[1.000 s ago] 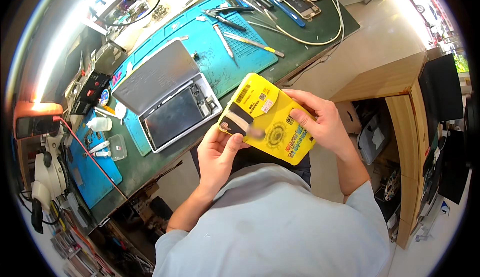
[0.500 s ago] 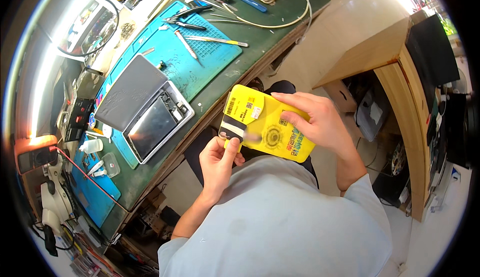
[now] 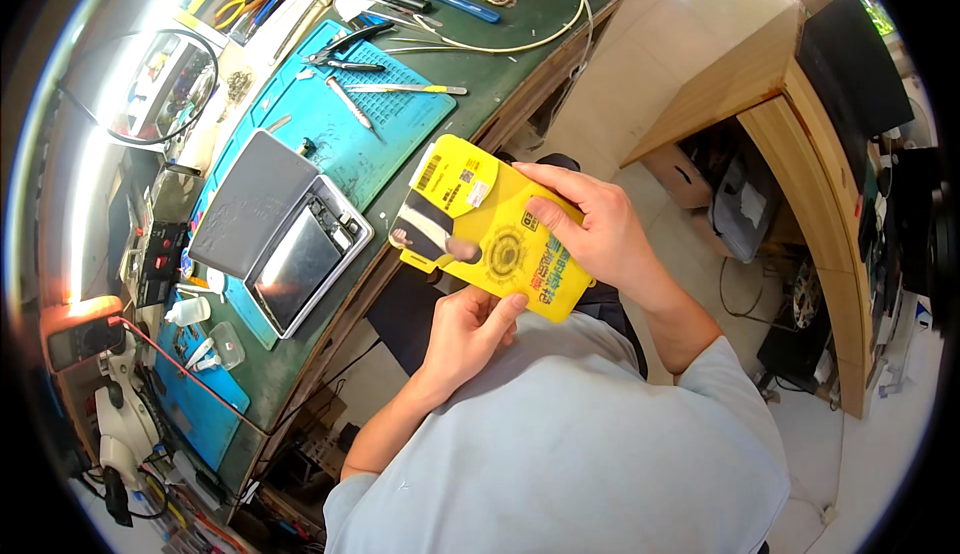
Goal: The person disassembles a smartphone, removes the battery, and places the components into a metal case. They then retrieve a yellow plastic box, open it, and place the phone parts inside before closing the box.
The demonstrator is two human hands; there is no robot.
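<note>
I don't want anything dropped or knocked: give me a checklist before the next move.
1. Right hand gripping the packet: ok, thumb on its printed face.
2. Left hand gripping it too: cannot tell; it is at the lower edge, fingers partly hidden.
3. Packet clear of the case: ok, a gap shows.
4. Case open: ok, dark screen inside.
5. Tweezers wholly on the mat: not ok, yellow end past its edge.

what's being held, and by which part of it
A yellow packet: the right hand holds its upper right edge; the left hand is at its lower edge, grip unclear.
</note>
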